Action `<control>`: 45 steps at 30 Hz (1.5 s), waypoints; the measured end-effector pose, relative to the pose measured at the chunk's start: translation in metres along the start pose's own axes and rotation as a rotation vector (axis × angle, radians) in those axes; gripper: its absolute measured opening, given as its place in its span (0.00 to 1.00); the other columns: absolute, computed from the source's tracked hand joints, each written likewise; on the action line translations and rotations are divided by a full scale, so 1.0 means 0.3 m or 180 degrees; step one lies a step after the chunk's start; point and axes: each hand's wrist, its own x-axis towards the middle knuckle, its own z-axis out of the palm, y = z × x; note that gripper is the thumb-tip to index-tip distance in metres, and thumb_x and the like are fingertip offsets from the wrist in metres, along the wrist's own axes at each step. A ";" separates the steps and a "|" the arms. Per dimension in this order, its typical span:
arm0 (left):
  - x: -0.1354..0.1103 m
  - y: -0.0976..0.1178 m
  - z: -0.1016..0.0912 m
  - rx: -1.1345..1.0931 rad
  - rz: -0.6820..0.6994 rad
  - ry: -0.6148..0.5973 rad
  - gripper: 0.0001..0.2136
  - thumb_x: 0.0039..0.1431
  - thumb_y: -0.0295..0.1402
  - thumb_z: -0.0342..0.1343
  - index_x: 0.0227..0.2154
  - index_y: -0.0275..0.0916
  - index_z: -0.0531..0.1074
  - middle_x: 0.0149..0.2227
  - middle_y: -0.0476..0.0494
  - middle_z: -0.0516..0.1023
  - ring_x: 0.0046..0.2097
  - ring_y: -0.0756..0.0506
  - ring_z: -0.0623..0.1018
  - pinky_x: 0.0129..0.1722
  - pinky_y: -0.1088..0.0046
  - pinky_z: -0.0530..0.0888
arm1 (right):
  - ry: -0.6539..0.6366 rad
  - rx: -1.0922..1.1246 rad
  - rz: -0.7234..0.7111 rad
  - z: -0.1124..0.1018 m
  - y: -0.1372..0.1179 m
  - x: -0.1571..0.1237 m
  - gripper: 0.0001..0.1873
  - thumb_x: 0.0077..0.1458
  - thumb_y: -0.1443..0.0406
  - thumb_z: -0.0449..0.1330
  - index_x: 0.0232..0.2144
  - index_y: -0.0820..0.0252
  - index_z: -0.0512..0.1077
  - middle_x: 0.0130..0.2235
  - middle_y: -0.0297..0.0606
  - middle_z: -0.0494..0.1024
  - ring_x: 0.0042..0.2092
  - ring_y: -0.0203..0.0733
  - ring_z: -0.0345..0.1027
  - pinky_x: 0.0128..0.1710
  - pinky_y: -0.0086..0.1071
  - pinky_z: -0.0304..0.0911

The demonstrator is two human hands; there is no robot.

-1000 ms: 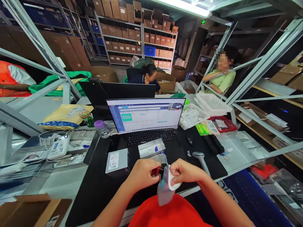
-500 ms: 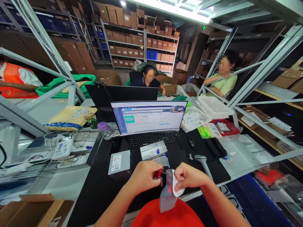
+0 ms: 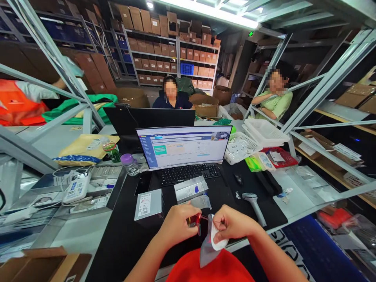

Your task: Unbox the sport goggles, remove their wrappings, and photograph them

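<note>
My left hand (image 3: 182, 223) is closed around a small shiny red item that looks like glasses (image 3: 195, 219), with thin arms pointing toward the other hand. Its far part is covered by my fingers. My right hand (image 3: 233, 225) pinches a white pad or cloth (image 3: 219, 239). A translucent frosted sleeve (image 3: 208, 246) hangs beside that pad, over the red cloth (image 3: 211, 270) at my front. Just beyond my hands lie an open silver box (image 3: 190, 188) and a clear plastic packet (image 3: 202, 201). A closed grey-white box (image 3: 149, 203) stands to their left.
A monitor (image 3: 185, 145), keyboard (image 3: 188, 174) and mouse (image 3: 238, 179) are ahead. The barcode scanner (image 3: 255, 207) lies right of my right hand. White baskets (image 3: 242, 149) stand farther right, and a purple-capped bottle (image 3: 131, 164) left. Several people are around the desk.
My hands stay close together, with the white pad and sleeve slightly lower and turned. The person behind the monitor has straightened up, and the orange-vested person's arm has risen.
</note>
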 end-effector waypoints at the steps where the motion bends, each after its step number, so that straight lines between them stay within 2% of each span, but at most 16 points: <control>1: 0.003 0.003 0.008 0.0019 0.0021 0.0006 0.06 0.52 0.30 0.58 0.32 0.45 0.78 0.27 0.51 0.81 0.32 0.47 0.79 0.61 0.61 0.69 | 0.0154 -0.0122 0.0104 0.016 -0.012 0.015 0.29 0.42 0.61 0.72 0.16 0.58 0.52 0.19 0.21 0.54 0.24 0.28 0.44 0.22 0.27 0.40; 5: 0.009 0.002 0.029 0.0151 0.0117 -0.0013 0.06 0.52 0.31 0.60 0.33 0.46 0.79 0.30 0.48 0.82 0.34 0.44 0.81 0.61 0.57 0.68 | 0.0888 -0.0506 0.0398 0.089 -0.024 0.068 0.27 0.42 0.60 0.72 0.16 0.58 0.54 0.18 0.21 0.55 0.24 0.29 0.45 0.22 0.28 0.39; 10: -0.005 -0.009 0.000 -0.0090 -0.0029 -0.0072 0.11 0.49 0.25 0.58 0.34 0.45 0.79 0.28 0.53 0.80 0.32 0.48 0.79 0.62 0.59 0.66 | -0.0004 0.0084 -0.0016 0.018 0.019 0.003 0.30 0.42 0.56 0.73 0.15 0.58 0.54 0.19 0.21 0.53 0.24 0.28 0.44 0.23 0.27 0.41; 12: -0.003 -0.003 -0.003 -0.0163 -0.0060 -0.0040 0.08 0.49 0.26 0.57 0.31 0.44 0.78 0.27 0.53 0.80 0.31 0.48 0.78 0.61 0.61 0.67 | -0.0109 0.0116 -0.0057 -0.016 0.013 -0.015 0.30 0.43 0.57 0.73 0.14 0.59 0.54 0.18 0.21 0.53 0.24 0.28 0.44 0.22 0.27 0.41; 15: 0.011 0.013 0.017 -0.0075 0.0022 0.0010 0.06 0.52 0.28 0.58 0.31 0.44 0.78 0.27 0.51 0.80 0.31 0.47 0.79 0.61 0.60 0.69 | 0.0054 -0.0155 0.0025 -0.001 -0.020 0.009 0.27 0.42 0.64 0.72 0.15 0.59 0.54 0.18 0.21 0.55 0.24 0.28 0.46 0.23 0.26 0.42; 18: 0.023 0.018 0.038 0.0102 0.0168 0.0058 0.05 0.53 0.31 0.59 0.32 0.45 0.79 0.30 0.48 0.82 0.34 0.45 0.80 0.62 0.56 0.68 | 0.0720 -0.0573 0.0253 0.057 -0.033 0.057 0.25 0.43 0.70 0.70 0.15 0.60 0.54 0.18 0.21 0.56 0.24 0.28 0.47 0.24 0.27 0.42; 20: 0.022 0.008 0.036 0.0115 0.0173 0.0081 0.06 0.53 0.32 0.59 0.33 0.45 0.79 0.31 0.48 0.83 0.35 0.44 0.81 0.62 0.55 0.68 | 0.0918 -0.0504 0.0271 0.073 -0.018 0.062 0.25 0.45 0.70 0.69 0.16 0.59 0.53 0.19 0.21 0.56 0.25 0.29 0.46 0.24 0.27 0.41; 23: 0.010 -0.013 0.013 -0.0020 0.0051 0.0032 0.09 0.52 0.30 0.58 0.35 0.46 0.79 0.29 0.52 0.82 0.33 0.47 0.80 0.62 0.57 0.68 | 0.0364 0.0093 0.0097 0.038 0.019 0.018 0.29 0.45 0.64 0.71 0.16 0.58 0.51 0.19 0.21 0.53 0.24 0.28 0.44 0.23 0.26 0.42; 26: 0.006 -0.018 0.000 -0.0155 -0.0024 -0.0055 0.07 0.50 0.27 0.57 0.30 0.44 0.78 0.26 0.54 0.80 0.31 0.49 0.78 0.61 0.61 0.68 | -0.0069 0.0279 -0.0013 -0.013 0.025 -0.023 0.31 0.43 0.61 0.72 0.15 0.58 0.50 0.19 0.21 0.51 0.24 0.28 0.42 0.22 0.26 0.41; 29: 0.020 -0.007 0.011 -0.0186 -0.0043 -0.0053 0.07 0.51 0.28 0.58 0.31 0.44 0.79 0.28 0.52 0.81 0.32 0.48 0.79 0.61 0.61 0.68 | 0.0168 -0.0063 0.0030 0.000 -0.009 -0.001 0.26 0.43 0.67 0.70 0.16 0.59 0.53 0.19 0.21 0.55 0.24 0.28 0.45 0.23 0.25 0.42; 33: 0.029 -0.003 0.026 -0.0045 0.0062 0.0022 0.07 0.53 0.32 0.60 0.34 0.45 0.80 0.33 0.48 0.84 0.36 0.44 0.81 0.63 0.56 0.66 | 0.1061 -0.0461 0.0253 0.071 -0.022 0.058 0.23 0.44 0.71 0.69 0.16 0.59 0.55 0.19 0.22 0.58 0.24 0.29 0.48 0.24 0.26 0.43; 35: 0.020 -0.013 0.018 -0.0031 0.0067 0.0055 0.08 0.52 0.31 0.60 0.36 0.45 0.80 0.33 0.49 0.84 0.36 0.45 0.81 0.63 0.56 0.66 | 0.0965 -0.0218 0.0170 0.072 0.003 0.051 0.25 0.45 0.68 0.69 0.16 0.59 0.54 0.19 0.22 0.58 0.24 0.29 0.48 0.24 0.26 0.44; 38: 0.004 -0.024 0.004 -0.0161 0.0018 0.0094 0.11 0.51 0.29 0.58 0.38 0.45 0.80 0.30 0.52 0.82 0.32 0.48 0.80 0.63 0.57 0.66 | 0.0302 0.0272 -0.0014 0.023 0.038 0.003 0.29 0.44 0.62 0.72 0.16 0.58 0.51 0.19 0.22 0.54 0.24 0.28 0.45 0.22 0.25 0.44; 40: 0.003 -0.020 0.009 -0.0229 -0.0006 0.0104 0.10 0.52 0.29 0.58 0.36 0.44 0.80 0.28 0.53 0.82 0.31 0.49 0.79 0.62 0.59 0.68 | 0.0096 0.0325 -0.0061 -0.005 0.033 -0.015 0.31 0.43 0.61 0.72 0.15 0.58 0.50 0.19 0.21 0.52 0.23 0.28 0.44 0.22 0.25 0.43; 42: 0.012 -0.009 0.027 -0.0207 0.0015 0.0093 0.07 0.53 0.30 0.58 0.33 0.44 0.80 0.26 0.53 0.81 0.31 0.49 0.79 0.61 0.60 0.69 | 0.0138 0.0101 -0.0044 -0.004 0.004 -0.004 0.29 0.43 0.65 0.71 0.15 0.58 0.51 0.19 0.21 0.52 0.24 0.28 0.44 0.22 0.25 0.43; 45: 0.026 0.003 0.053 -0.0092 0.0157 0.0086 0.05 0.52 0.31 0.59 0.31 0.44 0.79 0.27 0.52 0.81 0.32 0.47 0.80 0.61 0.58 0.69 | 0.0708 -0.0507 0.0154 0.038 -0.039 0.037 0.25 0.43 0.70 0.69 0.15 0.60 0.54 0.19 0.22 0.55 0.24 0.28 0.46 0.24 0.26 0.42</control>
